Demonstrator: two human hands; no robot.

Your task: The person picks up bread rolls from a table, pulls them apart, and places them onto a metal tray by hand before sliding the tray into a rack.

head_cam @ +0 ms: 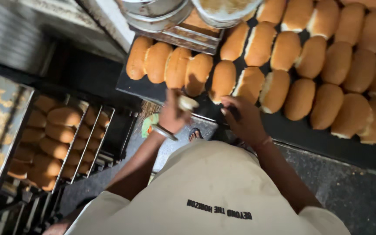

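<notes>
Left hand (172,114) pinches pale dough scrap (187,102) | right hand (243,118) curled on dark tabletop (327,139) edge, contents unclear | both just below golden-brown bun rows (283,56), within reach.

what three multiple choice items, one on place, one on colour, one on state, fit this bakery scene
1. Where is the rack of trays?
A. on the person's left
B. on the right
C. above the buns

2. What colour is the bangle?
A. red
B. silver
C. black

3. What is the left hand doing?
A. lying flat and empty
B. holding a pale piece
C. gripping a tray

Answers: 1 A, the rack stands at lower left. 2 B, it gleams like metal. 3 B, the fingers close on the piece near the buns.
</notes>
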